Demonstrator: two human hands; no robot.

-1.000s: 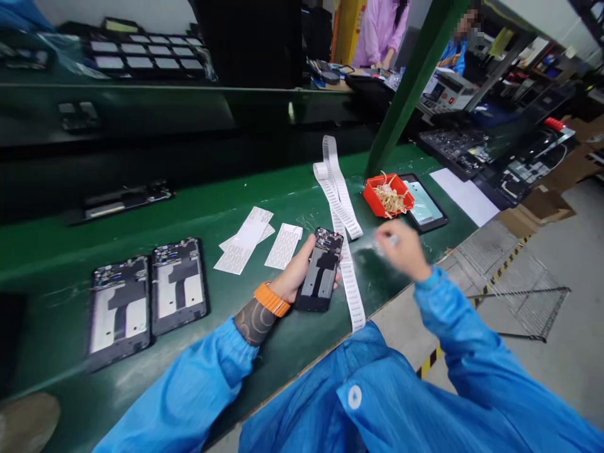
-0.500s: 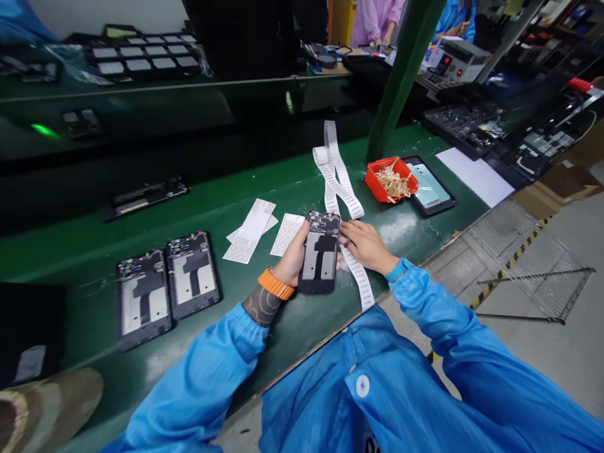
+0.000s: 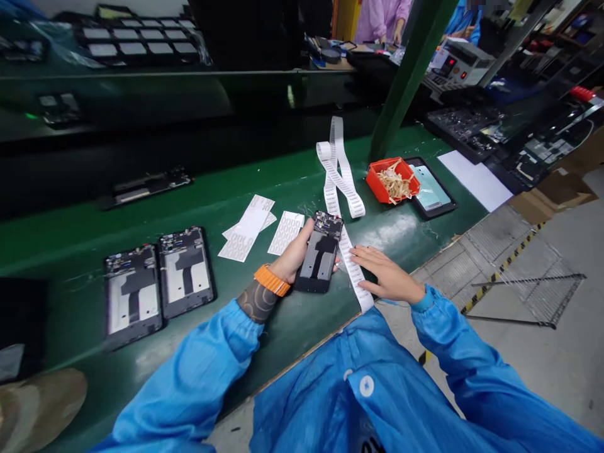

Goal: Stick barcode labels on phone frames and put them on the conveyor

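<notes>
My left hand [image 3: 293,253] is closed around an opened smartphone [image 3: 319,257], its circuit board showing at the top end and a black flex strip over the pale middle. Fingertips of that hand show at the phone's right edge. My right hand [image 3: 384,274] rests with fingers stretched out on a long white strip of labels [image 3: 352,267], which runs beside the phone to the bench's front edge. Farther back, the strip loops over itself. Two similar opened phones [image 3: 186,272] lie side by side at the left. White sticker sheets [image 3: 247,228] lie between them and my left hand.
A red bin [image 3: 392,180] of beige strips stands at the back right against a black tray [image 3: 431,189]. A green post [image 3: 401,82] rises behind it. White paper [image 3: 474,179] lies farther right. People work across the bench.
My right hand has moved away from the phone's edge, right and towards me, onto the label strip. My left hand still holds the phone, now tilted slightly.
</notes>
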